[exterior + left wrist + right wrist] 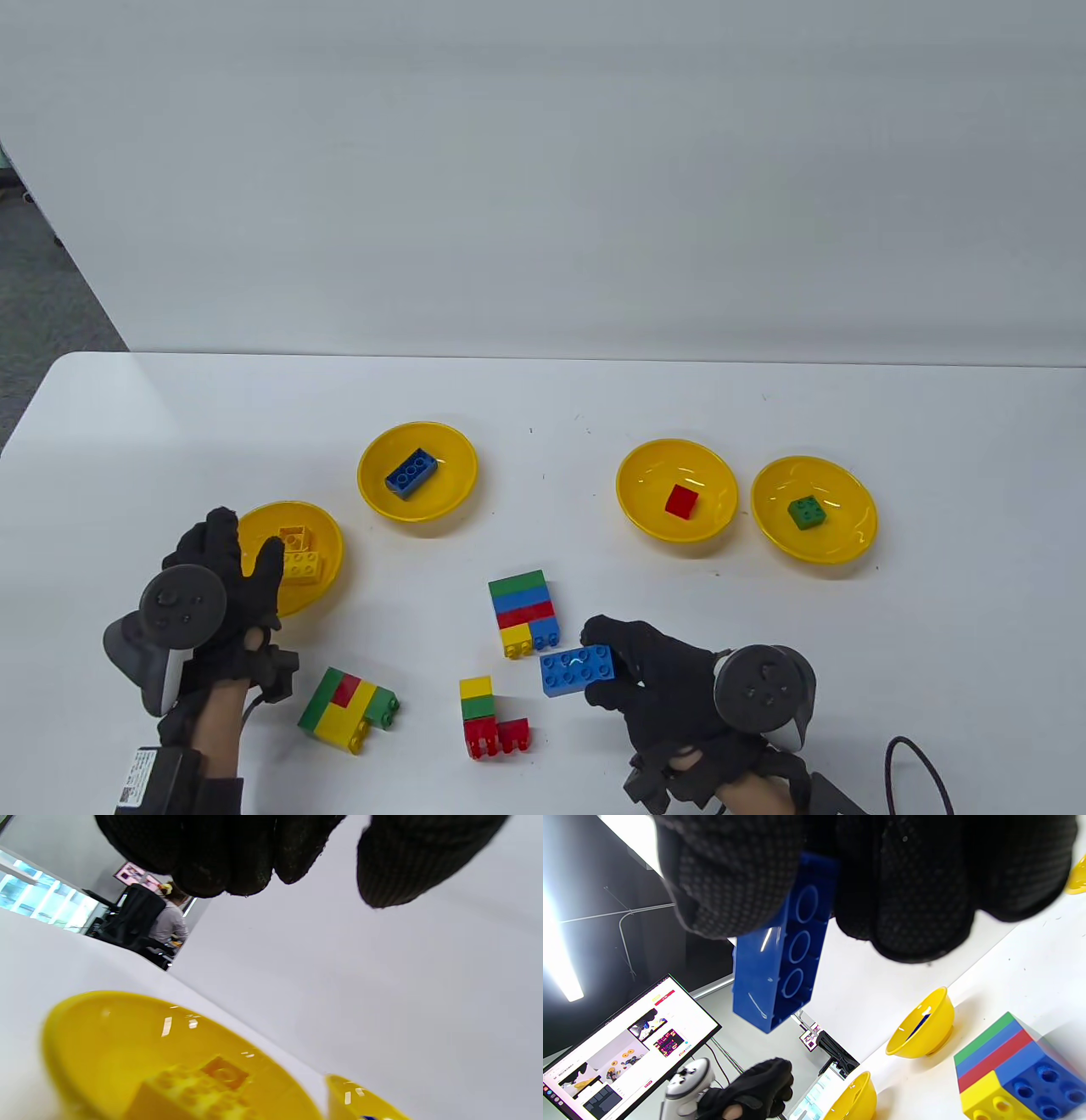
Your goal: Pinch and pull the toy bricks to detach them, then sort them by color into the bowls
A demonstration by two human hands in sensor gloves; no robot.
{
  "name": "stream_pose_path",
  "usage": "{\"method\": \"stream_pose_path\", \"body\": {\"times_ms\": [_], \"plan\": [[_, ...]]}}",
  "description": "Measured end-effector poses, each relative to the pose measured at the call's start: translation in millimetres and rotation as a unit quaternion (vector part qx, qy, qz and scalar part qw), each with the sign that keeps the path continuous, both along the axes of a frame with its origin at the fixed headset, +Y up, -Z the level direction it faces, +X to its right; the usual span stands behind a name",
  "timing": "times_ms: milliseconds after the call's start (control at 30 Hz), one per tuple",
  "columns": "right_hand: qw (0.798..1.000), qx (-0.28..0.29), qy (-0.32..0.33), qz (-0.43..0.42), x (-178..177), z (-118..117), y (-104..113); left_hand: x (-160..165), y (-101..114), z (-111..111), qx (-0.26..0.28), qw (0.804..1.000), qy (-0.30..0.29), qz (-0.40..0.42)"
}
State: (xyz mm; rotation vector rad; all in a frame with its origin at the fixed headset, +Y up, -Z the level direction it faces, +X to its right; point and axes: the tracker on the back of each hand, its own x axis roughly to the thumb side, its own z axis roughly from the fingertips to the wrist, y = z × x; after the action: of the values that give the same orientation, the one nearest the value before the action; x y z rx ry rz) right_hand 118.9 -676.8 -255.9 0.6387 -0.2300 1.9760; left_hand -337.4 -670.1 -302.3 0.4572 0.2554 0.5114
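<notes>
My right hand [612, 660] pinches a blue two-by-four brick [579, 669] just above the table, right of a green, blue, red and yellow stack [526, 611]. In the right wrist view the blue brick [785, 959] hangs between thumb and fingers. My left hand [244, 543] hovers with relaxed fingers [237, 861] over the near-left yellow bowl [329, 552] and holds nothing. Two yellow bricks [299, 553] lie in that bowl. The other bowls hold a blue brick [411, 471], a red brick [681, 501] and a green brick [806, 511].
Two more joined clusters lie near the front edge: a green, yellow and red one [348, 705] and a yellow, green and red one [488, 717]. The bowls [450, 488] [645, 484] [848, 531] stand in a row across the table's middle. A cable [920, 764] lies at the front right.
</notes>
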Motion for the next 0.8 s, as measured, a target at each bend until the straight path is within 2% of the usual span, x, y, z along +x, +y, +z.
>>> {"method": "stream_pose_path", "body": {"times_ms": [67,133,200,300,433,567,800], "plan": [[1.0,0.0,-0.001,-0.002,0,0,0,19,13,7,0.03,0.999,-0.042,0.007],[1.0,0.0,-0.001,-0.005,0,0,0,43,25,15,0.058,0.992,-0.11,0.024],[1.0,-0.003,-0.001,-0.01,0,0,0,76,37,25,0.075,0.975,-0.202,0.053],[1.0,-0.005,-0.002,-0.019,-1,0,0,117,42,38,0.061,0.946,-0.309,0.074],[0.999,-0.01,-0.002,-0.032,-1,0,0,169,34,53,0.007,0.901,-0.43,0.059],[0.999,-0.013,0.006,-0.046,-1,1,-1,196,19,60,-0.026,0.89,-0.454,0.025],[0.998,-0.013,0.021,-0.05,-3,2,-1,201,14,60,-0.03,0.892,-0.449,0.052]]}}
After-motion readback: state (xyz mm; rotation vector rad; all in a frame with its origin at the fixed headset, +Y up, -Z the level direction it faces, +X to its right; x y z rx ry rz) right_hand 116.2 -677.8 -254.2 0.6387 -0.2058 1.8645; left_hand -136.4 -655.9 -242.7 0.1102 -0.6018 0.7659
